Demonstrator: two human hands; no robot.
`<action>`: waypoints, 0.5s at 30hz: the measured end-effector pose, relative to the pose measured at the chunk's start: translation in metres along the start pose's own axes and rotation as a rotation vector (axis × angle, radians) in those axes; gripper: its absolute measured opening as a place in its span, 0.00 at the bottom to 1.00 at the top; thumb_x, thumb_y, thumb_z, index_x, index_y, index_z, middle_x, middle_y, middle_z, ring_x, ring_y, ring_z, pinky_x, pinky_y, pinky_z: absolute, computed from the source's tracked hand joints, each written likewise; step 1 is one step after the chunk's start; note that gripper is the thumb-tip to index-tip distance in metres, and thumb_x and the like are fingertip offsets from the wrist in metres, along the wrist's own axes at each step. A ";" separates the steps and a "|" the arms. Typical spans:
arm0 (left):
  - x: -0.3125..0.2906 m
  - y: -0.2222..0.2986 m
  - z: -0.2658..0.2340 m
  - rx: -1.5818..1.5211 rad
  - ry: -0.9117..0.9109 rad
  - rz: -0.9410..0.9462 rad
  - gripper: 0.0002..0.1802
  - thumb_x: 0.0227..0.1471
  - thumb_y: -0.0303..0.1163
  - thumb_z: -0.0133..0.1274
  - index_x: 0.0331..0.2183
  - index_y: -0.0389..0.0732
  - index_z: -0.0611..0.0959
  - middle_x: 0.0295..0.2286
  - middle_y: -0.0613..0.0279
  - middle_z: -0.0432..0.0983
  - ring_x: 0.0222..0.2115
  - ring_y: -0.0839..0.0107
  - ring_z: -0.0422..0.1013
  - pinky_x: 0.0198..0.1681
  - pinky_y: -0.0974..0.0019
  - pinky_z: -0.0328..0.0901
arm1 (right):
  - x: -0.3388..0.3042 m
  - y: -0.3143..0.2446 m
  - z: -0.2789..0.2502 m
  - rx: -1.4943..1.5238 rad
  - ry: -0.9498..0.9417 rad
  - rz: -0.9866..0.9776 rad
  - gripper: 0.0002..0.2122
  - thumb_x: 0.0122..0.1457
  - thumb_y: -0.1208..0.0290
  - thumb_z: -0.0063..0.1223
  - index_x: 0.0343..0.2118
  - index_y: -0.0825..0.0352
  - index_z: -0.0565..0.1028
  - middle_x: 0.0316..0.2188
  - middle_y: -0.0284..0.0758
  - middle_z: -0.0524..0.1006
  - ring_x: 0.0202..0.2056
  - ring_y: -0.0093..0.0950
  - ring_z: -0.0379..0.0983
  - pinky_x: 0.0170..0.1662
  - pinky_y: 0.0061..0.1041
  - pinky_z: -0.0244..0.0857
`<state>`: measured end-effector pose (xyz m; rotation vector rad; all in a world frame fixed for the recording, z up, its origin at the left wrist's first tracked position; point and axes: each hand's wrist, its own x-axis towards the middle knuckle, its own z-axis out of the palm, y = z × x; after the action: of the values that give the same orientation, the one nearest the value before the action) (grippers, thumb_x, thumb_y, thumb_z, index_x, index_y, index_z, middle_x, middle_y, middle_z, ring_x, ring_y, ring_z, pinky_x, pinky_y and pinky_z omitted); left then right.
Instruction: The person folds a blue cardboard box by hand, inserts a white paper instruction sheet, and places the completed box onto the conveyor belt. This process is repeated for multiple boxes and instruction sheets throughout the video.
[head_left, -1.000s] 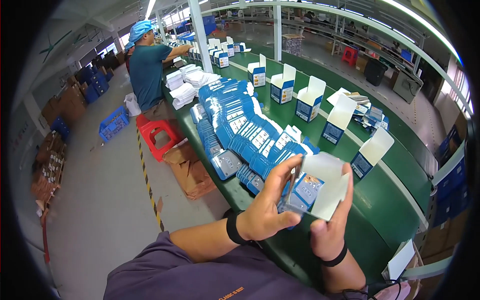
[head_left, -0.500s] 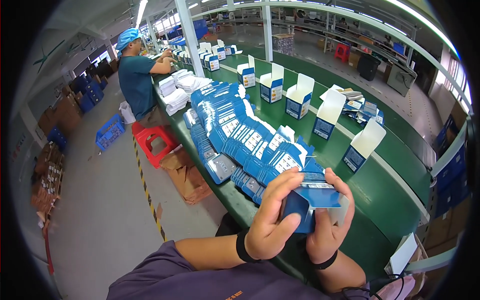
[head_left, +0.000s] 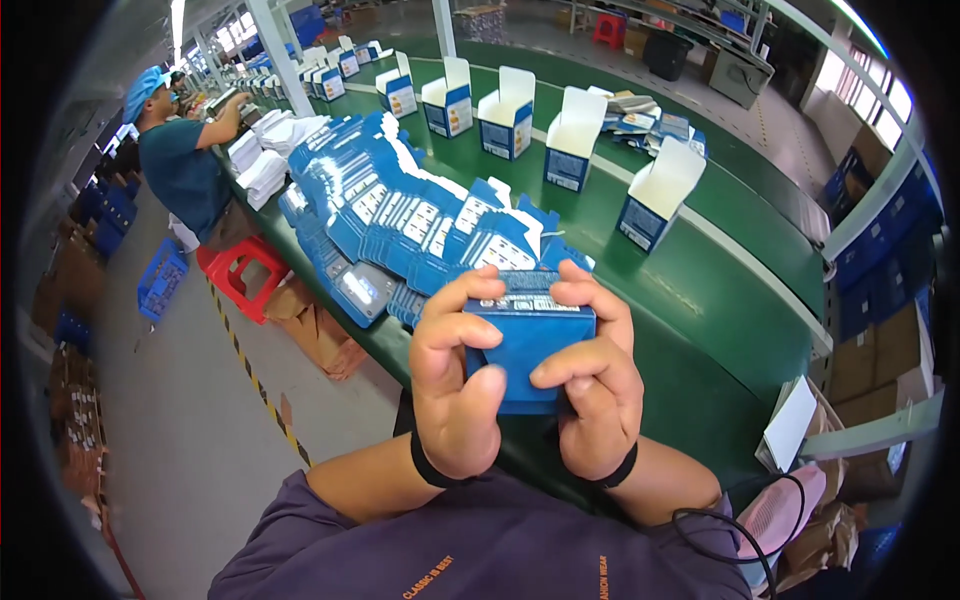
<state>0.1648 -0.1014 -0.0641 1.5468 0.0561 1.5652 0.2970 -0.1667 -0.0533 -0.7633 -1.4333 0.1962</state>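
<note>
A small blue cardboard box point(head_left: 520, 350) is held in front of my chest, its printed narrow side up and a plain blue panel facing me. My left hand point(head_left: 455, 375) grips its left side, thumb and fingers bent around the edge. From the right, my right hand point(head_left: 595, 375) clasps it, the thumb lying on the plain panel. Just beyond the hands, a large heap of flattened blue cartons point(head_left: 400, 215) covers the near side of the green conveyor table point(head_left: 690, 340). The box's far side is hidden.
Formed boxes with raised white flaps, such as the nearest one point(head_left: 655, 195), stand in a row along the table. Printed papers point(head_left: 640, 120) lie beyond them. A co-worker in a blue cap point(head_left: 180, 160) works at far left, near a red stool point(head_left: 245, 275) and blue crate point(head_left: 160, 280).
The open white-and-blue end that faced me has given way to a flat blue panel. Both hands have shifted left and up with the box, and the view has turned right.
</note>
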 end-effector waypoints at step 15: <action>0.028 0.024 -0.010 0.393 -0.385 -0.112 0.31 0.53 0.29 0.65 0.57 0.39 0.73 0.56 0.50 0.69 0.58 0.51 0.68 0.60 0.54 0.62 | 0.025 -0.015 -0.023 0.567 0.255 0.499 0.27 0.58 0.88 0.51 0.62 0.71 0.64 0.59 0.45 0.70 0.65 0.40 0.63 0.69 0.38 0.52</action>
<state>0.1488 -0.0930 -0.0307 2.0922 0.2415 1.1912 0.3176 -0.1728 -0.0232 -0.6289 -0.8581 0.8232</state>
